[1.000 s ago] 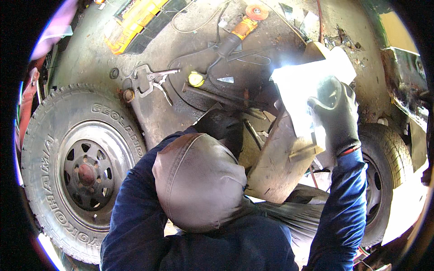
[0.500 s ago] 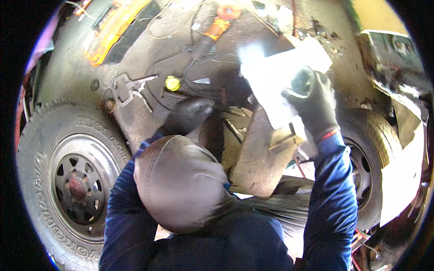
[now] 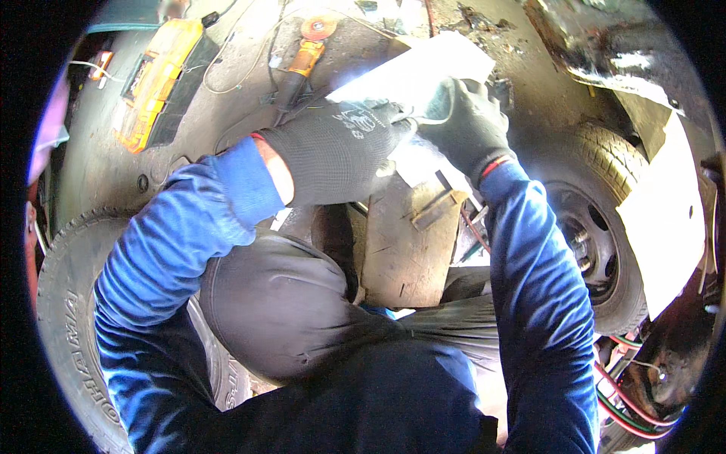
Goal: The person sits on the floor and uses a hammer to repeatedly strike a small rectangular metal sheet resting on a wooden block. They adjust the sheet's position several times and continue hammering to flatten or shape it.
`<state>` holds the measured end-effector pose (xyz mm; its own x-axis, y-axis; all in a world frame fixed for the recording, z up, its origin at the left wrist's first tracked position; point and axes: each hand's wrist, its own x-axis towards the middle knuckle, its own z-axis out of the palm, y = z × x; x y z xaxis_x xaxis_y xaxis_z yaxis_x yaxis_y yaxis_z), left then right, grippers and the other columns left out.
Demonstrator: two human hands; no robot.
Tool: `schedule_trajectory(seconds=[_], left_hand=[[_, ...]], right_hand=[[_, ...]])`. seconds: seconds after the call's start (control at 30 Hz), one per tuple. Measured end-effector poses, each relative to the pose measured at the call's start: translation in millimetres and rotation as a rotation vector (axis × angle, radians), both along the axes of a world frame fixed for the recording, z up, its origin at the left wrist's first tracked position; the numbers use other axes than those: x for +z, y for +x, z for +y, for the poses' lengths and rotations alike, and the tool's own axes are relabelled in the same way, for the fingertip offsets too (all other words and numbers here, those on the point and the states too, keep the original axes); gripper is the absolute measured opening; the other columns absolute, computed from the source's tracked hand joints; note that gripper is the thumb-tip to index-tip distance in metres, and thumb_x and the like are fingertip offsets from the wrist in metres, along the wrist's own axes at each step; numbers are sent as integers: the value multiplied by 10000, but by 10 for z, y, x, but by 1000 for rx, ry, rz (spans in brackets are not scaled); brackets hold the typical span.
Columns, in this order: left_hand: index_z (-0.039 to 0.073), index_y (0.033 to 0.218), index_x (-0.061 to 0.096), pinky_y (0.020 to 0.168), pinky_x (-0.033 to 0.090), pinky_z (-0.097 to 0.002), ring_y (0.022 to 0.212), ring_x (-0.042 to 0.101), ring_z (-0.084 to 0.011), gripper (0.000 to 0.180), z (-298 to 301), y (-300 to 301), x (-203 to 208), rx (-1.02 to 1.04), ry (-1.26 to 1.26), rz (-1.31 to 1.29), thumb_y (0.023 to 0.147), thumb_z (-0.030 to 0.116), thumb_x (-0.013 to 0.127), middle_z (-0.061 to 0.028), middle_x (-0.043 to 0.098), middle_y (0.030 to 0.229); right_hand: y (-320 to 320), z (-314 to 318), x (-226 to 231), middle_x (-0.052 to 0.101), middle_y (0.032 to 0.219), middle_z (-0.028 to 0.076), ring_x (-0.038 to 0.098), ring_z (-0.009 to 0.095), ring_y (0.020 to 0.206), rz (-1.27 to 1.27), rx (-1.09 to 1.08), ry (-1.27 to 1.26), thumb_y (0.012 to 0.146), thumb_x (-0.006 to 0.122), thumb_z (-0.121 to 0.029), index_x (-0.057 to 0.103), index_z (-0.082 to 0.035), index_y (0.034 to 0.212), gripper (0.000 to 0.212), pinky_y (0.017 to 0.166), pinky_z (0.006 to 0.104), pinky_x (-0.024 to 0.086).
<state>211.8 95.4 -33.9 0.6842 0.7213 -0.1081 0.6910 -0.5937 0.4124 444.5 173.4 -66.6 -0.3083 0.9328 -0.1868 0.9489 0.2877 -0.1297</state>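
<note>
Both hands wear dark knit gloves and meet in front of me. My right hand point(image 3: 473, 129) is closed around a pale greenish, rounded, see-through piece point(image 3: 436, 104); glare hides its exact kind. My left hand point(image 3: 352, 147) reaches across from the left, its fingertips closed at the left rim of that piece. Behind and below the hands lies a brightly lit white sheet point(image 3: 423, 68). Nearer to me, a worn brown board point(image 3: 408, 257) stands beside my bent knee point(image 3: 272, 303), with a small bar-like piece point(image 3: 439, 209) on it.
An angle grinder point(image 3: 302, 64) with an orange body and a cord lies on the floor ahead. An orange and black toolbox point(image 3: 162, 87) sits far left. Tyres stand at the left point(image 3: 68, 333) and right point(image 3: 605, 227). Red and green hoses point(image 3: 628, 416) run at lower right.
My left hand has come up and right from beside my knee to the rounded piece. My right hand keeps hold of it. The view has shifted, and my left arm now covers the clamp and yellow tape measure.
</note>
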Motion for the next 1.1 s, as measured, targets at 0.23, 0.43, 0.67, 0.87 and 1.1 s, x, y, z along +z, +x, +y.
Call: schedule_trajectory(seconds=[0.23, 0.43, 0.67, 0.87, 1.1], left_hand=[[-45, 1601, 508, 1264, 428, -523, 1476, 565, -434, 662, -9, 116, -308, 47, 100, 79, 1056, 304, 651, -301, 591, 1565], [-3, 1618, 509, 1255, 428, -514, 1460, 571, -448, 699, 53, 224, -208, 98, 30, 161, 1050, 366, 682, -307, 603, 1548], [18, 1636, 501, 1277, 406, -507, 1494, 546, -434, 687, 136, 198, -228, 72, 8, 232, 1048, 327, 678, -311, 581, 1574], [20, 1630, 516, 1271, 413, -513, 1506, 530, -417, 655, 61, 236, -279, 29, 66, 235, 1042, 274, 654, -261, 551, 1617], [-14, 1550, 573, 1272, 407, -510, 1513, 518, -414, 605, 27, 295, -224, 71, 89, 323, 1012, 242, 678, -254, 564, 1602]], right_hand=[[21, 33, -51, 590, 1550, 237, 623, 504, 1347, 8, 12, -2, 780, 868, -651, 614, -141, 1538, 949, 1099, 663, 498], [126, 24, -117, 616, 1503, 212, 643, 499, 1312, 57, 0, 25, 813, 871, -620, 678, -190, 1456, 797, 1053, 652, 534], [223, -45, -296, 662, 1444, 204, 666, 482, 1282, 163, 11, 164, 804, 863, -691, 720, -210, 1384, 767, 1061, 616, 542], [483, 221, -255, 750, 1286, 204, 747, 381, 1182, 314, 189, -6, 789, 892, -688, 690, -79, 1424, 902, 1026, 486, 596], [1649, 448, 33, 796, 1174, 138, 758, 237, 1088, 343, 502, -212, 1010, 802, -424, 737, -62, 1371, 515, 980, 384, 603]])
